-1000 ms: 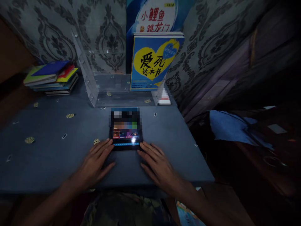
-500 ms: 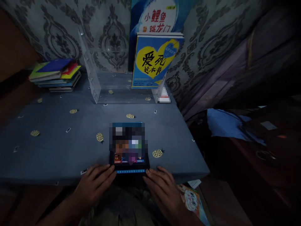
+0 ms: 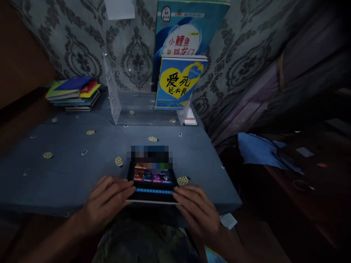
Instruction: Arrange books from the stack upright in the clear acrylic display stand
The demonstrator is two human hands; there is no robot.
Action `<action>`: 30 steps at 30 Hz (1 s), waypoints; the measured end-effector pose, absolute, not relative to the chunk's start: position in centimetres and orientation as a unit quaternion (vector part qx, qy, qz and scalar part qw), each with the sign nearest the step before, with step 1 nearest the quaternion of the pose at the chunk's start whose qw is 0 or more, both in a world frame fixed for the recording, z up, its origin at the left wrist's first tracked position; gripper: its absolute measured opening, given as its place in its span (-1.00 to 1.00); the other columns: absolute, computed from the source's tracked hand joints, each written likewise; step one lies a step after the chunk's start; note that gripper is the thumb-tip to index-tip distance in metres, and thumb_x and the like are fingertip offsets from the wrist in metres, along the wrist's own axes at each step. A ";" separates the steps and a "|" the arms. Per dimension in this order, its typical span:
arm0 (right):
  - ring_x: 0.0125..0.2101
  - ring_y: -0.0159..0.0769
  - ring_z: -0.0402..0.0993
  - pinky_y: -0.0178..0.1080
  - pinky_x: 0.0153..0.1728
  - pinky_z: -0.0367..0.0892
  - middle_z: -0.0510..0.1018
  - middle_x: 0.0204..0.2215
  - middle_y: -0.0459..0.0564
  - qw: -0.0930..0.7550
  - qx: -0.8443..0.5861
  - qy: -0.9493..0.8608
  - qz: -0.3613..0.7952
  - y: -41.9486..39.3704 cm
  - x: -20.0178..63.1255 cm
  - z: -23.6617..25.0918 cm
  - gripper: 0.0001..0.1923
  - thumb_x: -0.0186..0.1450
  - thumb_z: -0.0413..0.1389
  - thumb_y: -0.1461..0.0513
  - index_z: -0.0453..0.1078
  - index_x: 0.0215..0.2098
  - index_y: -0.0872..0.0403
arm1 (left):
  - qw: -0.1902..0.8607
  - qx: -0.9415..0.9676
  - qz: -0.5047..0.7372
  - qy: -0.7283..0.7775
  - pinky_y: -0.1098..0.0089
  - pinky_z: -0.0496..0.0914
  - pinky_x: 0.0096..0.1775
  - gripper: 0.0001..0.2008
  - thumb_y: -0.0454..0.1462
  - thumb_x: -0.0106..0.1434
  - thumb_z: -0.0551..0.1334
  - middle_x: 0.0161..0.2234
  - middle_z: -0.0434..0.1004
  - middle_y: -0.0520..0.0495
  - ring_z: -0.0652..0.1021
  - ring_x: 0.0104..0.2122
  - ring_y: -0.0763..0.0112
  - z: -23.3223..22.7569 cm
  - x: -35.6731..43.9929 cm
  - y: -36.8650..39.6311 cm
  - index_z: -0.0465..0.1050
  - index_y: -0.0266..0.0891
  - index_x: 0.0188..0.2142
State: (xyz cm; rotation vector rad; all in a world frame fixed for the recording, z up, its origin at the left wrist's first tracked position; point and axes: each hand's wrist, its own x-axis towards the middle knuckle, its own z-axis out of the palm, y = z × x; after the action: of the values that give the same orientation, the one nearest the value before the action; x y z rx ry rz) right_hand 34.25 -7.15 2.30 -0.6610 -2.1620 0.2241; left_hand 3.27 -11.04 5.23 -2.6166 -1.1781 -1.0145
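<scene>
A flat black book (image 3: 153,187), with rows of small coloured pictures and a blue strip across it, lies near the front edge of the cloth-covered table. Its pale lower edge shows, and part of its upper half is pixelated. My left hand (image 3: 106,201) is closed on the lower left corner, fingertips on the top face. At the lower right corner, my right hand (image 3: 196,206) grips in the same way. Both thumbs are largely hidden.
A clear acrylic stand (image 3: 115,106) at the table's back holds a blue book with a yellow heart (image 3: 178,80) before a taller blue book (image 3: 189,22). Stacked books (image 3: 76,93) sit back left. The patterned tablecloth (image 3: 68,175) drops off at the right and front. Blue cloth (image 3: 253,151) lies right.
The book's near edge has been lifted or pulled toward me, so its pale edge now shows. Both hands moved with it. The camera view has tilted up slightly.
</scene>
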 end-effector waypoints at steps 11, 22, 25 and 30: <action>-0.24 -0.20 0.58 -0.13 -0.17 0.49 0.65 -0.25 0.00 0.498 -0.309 -0.783 0.210 2.5 31.0 3.8 -0.80 0.45 0.05 0.19 0.52 -0.10 0.00 | -0.092 -0.733 -0.503 -0.449 0.33 0.39 -0.25 -0.65 -0.08 0.47 0.05 -0.37 0.55 -0.03 0.50 -0.35 0.36 7.6 4.3 -0.8 0.49 -0.22 -0.27; -0.44 -0.31 0.42 -0.27 -0.38 0.40 0.53 -0.42 -0.08 0.496 -0.366 -0.697 0.367 8.1 28.2 3.7 -0.71 0.35 0.05 0.03 0.47 -0.23 0.06 | -0.191 -0.682 -0.479 -0.519 0.37 0.36 -0.21 -0.61 -0.03 0.44 0.00 -0.35 0.49 -0.03 0.46 -0.30 0.32 4.3 3.5 4.8 0.45 -0.26 -0.14; -0.56 -0.38 0.30 -0.32 -0.49 0.31 0.39 -0.57 -0.15 0.485 -0.376 -0.695 0.375 8.3 28.2 4.3 -0.71 0.34 0.07 0.02 0.42 -0.33 0.06 | -0.250 -0.650 -0.499 -0.516 0.38 0.38 -0.29 -0.60 0.01 0.39 0.08 -0.37 0.49 -0.03 0.48 -0.35 0.34 4.4 3.6 5.0 0.41 -0.27 -0.09; -0.65 -0.40 0.26 -0.34 -0.61 0.24 0.34 -0.65 -0.20 0.409 -0.387 -0.679 0.471 8.4 28.7 3.2 -0.62 0.28 0.10 -0.09 0.32 -0.41 0.04 | -0.394 -0.594 -0.487 -0.504 0.40 0.40 -0.47 -0.35 0.02 0.36 0.14 -0.38 0.55 0.01 0.51 -0.52 0.38 2.8 3.5 4.5 0.02 -0.23 0.29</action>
State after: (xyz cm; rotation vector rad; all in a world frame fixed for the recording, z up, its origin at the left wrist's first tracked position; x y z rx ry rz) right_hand 28.69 8.35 3.23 -0.9756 -1.7115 1.1859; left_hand 3.52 4.51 2.85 -2.5551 -2.1672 -2.0944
